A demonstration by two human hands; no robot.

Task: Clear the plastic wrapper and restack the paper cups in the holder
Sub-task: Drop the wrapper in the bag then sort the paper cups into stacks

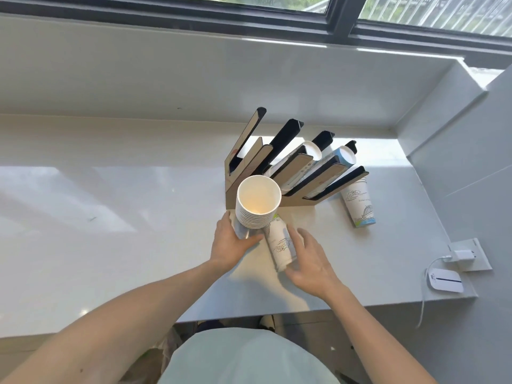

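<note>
My left hand [231, 242] grips the lower part of an upright stack of white paper cups [256, 206], mouth toward me, just in front of the cup holder [293, 173]. A second stack of printed cups [279, 245] lies on its side on the counter between my hands. My right hand [311, 263] rests against its right side and bottom end, fingers spread. The holder is a cardboard rack with several slanted black channels; the two right ones hold cups, the left ones look empty. I cannot make out a plastic wrapper.
Another stack of printed cups [358, 206] lies at the holder's right end. A wall socket with a white charger [461, 256] and a white device [444, 279] sit at the counter's right edge. A raised ledge and a window [249, 1] run behind the white counter [110, 217].
</note>
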